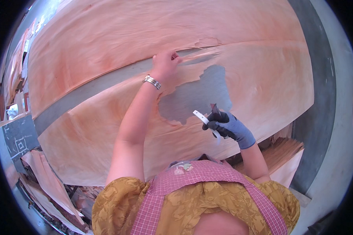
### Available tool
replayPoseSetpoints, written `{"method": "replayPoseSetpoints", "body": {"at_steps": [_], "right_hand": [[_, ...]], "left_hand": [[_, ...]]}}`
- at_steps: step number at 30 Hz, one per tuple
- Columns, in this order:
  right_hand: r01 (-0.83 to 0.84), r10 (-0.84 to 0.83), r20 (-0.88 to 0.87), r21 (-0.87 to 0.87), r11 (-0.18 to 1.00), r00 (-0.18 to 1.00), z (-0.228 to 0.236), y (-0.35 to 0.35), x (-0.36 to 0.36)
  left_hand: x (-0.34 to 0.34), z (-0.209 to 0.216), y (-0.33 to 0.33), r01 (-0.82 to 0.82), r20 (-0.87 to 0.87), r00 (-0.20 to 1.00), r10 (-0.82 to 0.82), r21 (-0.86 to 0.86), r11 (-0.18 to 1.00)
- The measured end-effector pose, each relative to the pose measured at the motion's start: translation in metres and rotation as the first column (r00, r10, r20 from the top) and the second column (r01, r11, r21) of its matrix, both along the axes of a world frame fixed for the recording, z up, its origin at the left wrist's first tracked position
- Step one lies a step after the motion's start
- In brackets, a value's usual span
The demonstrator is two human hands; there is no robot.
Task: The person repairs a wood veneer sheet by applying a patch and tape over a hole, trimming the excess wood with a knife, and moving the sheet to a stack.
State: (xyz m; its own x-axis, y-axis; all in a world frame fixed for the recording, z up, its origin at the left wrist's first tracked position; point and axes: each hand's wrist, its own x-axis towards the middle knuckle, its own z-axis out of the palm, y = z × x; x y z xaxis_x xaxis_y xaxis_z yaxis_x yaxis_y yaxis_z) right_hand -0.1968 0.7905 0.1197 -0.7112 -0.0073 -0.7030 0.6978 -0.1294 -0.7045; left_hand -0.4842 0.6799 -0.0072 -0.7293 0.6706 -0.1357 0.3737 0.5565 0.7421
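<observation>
A thin wood veneer sheet (pixel 262 78), pinkish tan, lies in front of me with a large ragged hole through which a grey surface (pixel 200 92) shows. Beyond it lies another veneer sheet (pixel 117 43), a long gap between the two narrowing to the right. My bare left hand (pixel 166 64), a metal band at its wrist, is closed at this gap, fingers curled at the torn edge of the nearer sheet; its fingertips are partly hidden. Over the hole's near right side, my gloved right hand (pixel 227 127) grips a white tape roll (pixel 202 116) with dark spots and a dark reddish blade (pixel 213 108).
Below the sheet at right is a stack of veneer (pixel 278 156). Broken veneer pieces (pixel 51 180) lie at lower left, near a dark grey panel (pixel 19 137) with chalk-like marks. A grey strip of surface (pixel 317 98) borders the sheets on the right.
</observation>
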Motion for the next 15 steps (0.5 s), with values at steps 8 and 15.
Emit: {"method": "replayPoseSetpoints", "body": {"at_steps": [8, 15], "right_hand": [[0.290, -0.287, -0.106, 0.018, 0.957, 0.952, -0.028, 0.027, -0.014], [0.411, -0.373, -0.245, 0.128, 0.902, 0.895, -0.052, 0.051, -0.072]], "left_hand": [[-0.001, 0.014, 0.013, 0.070, -0.075, 0.993, -0.092, -0.262, 0.963], [0.021, 0.014, 0.022, -0.004, -0.582, 0.805, -0.116, -0.201, 0.979]]}}
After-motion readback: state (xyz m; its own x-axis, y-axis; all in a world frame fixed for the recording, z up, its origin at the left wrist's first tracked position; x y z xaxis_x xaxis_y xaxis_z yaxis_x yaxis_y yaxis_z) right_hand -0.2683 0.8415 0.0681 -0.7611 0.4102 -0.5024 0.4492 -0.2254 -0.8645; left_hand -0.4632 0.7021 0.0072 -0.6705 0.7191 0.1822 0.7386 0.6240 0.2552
